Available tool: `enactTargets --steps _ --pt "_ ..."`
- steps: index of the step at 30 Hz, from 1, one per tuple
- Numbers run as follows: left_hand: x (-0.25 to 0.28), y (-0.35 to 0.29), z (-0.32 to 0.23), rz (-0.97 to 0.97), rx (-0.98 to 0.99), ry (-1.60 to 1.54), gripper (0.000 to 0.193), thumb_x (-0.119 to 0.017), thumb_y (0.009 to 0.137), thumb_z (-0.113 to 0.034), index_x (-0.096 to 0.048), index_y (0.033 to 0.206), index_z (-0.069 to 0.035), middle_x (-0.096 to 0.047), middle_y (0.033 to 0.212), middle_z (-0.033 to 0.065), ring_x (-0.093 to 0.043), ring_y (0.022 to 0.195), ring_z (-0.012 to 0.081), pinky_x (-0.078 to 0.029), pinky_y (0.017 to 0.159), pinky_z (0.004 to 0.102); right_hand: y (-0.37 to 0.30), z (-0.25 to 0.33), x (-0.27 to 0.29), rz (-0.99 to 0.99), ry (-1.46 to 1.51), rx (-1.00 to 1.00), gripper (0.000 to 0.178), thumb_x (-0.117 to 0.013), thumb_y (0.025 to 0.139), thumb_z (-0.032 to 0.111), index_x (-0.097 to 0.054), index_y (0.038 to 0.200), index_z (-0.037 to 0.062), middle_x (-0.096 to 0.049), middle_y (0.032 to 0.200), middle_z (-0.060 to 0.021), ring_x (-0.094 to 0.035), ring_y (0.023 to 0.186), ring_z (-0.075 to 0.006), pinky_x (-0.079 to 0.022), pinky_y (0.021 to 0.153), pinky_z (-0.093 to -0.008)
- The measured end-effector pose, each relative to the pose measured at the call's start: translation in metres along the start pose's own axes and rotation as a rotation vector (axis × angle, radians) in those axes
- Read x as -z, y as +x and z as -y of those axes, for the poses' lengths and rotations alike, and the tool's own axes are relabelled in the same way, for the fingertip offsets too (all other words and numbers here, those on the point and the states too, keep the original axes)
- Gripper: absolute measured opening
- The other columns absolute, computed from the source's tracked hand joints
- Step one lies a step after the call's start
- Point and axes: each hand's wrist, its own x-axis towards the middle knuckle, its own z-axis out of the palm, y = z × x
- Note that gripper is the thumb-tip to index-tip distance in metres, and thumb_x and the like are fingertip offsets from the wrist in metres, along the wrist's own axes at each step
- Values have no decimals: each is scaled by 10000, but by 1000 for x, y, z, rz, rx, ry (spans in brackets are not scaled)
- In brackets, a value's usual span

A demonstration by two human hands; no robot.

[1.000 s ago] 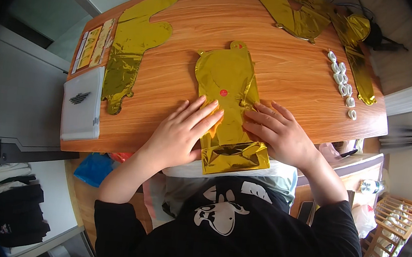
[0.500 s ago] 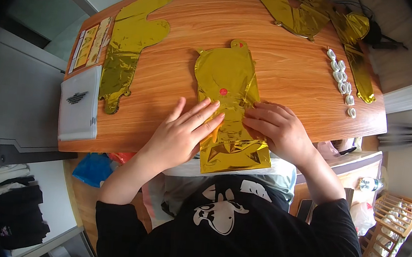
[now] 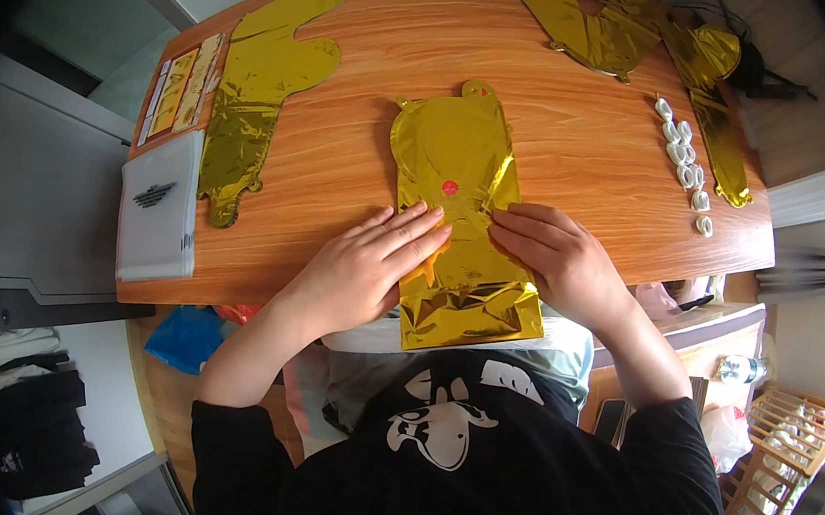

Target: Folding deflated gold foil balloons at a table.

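A flat gold foil balloon (image 3: 449,146), with a small red round spot near its middle, lies in front of me and reaches past the table's near edge. Its lower part is creased. My left hand (image 3: 359,264) rests on the left side of the foil, fingers stretched out and lying fairly close together. On the right side, my right hand (image 3: 555,257) lays its straight fingers along the foil's edge, pointing inward; its thumb is hidden. A bit of orange shows beneath the left fingertips.
Another flat gold foil balloon (image 3: 275,82) lies at the left, beside a clear plastic bag stack (image 3: 157,216) and a printed card (image 3: 181,87). More gold foil (image 3: 607,37) is at the far right. Several white ribbon rolls (image 3: 685,155) line the right side of the wooden table (image 3: 605,147).
The outer fingers of my left hand have drawn in closer to the others. The foil under my hands has shifted very slightly, and its creases near the lower end look different.
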Motion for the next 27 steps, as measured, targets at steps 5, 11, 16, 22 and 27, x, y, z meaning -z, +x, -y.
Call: enactTargets --steps 5,11,16,22,27 --pt "3 3 2 -64 39 -151 662 -623 901 -12 -449 1535 -91 -505 1555 141 -493 1435 325 -385 1212 483 0 -3 4 17 73 -69 371 -743 833 25 -723 1204 14 -733 1194 -140 -671 1170 -318 -557 990 -412" --pt "20 13 -12 -53 647 -636 320 -594 1041 -114 -573 1335 11 -710 1199 205 -715 1123 305 -541 1002 389 11 4 3 -43 266 -461 328 -763 904 92 -650 1201 10 -752 1010 -174 -735 921 -283 -564 827 -366" --pt "-22 16 5 -630 308 -675 493 -734 960 -54 -491 1383 14 -716 1066 154 -732 1007 241 -574 890 347 29 8 1 -93 360 -649 325 -735 965 127 -596 1238 17 -753 872 -130 -721 737 -192 -546 737 -299" --pt "-24 21 -1 -598 467 -457 641 -696 953 38 -407 1522 -26 -649 943 72 -652 840 141 -544 787 275 45 10 4 -118 445 -704 430 -711 977 133 -562 1364 19 -759 878 -121 -717 793 -158 -532 754 -286" --pt "-22 20 -4 -617 448 -444 656 -712 953 3 -411 1533 -55 -644 879 66 -615 763 140 -530 733 283 47 10 0 -113 402 -721 692 -721 960 139 -415 1578 78 -775 919 -141 -724 835 -156 -531 807 -295"
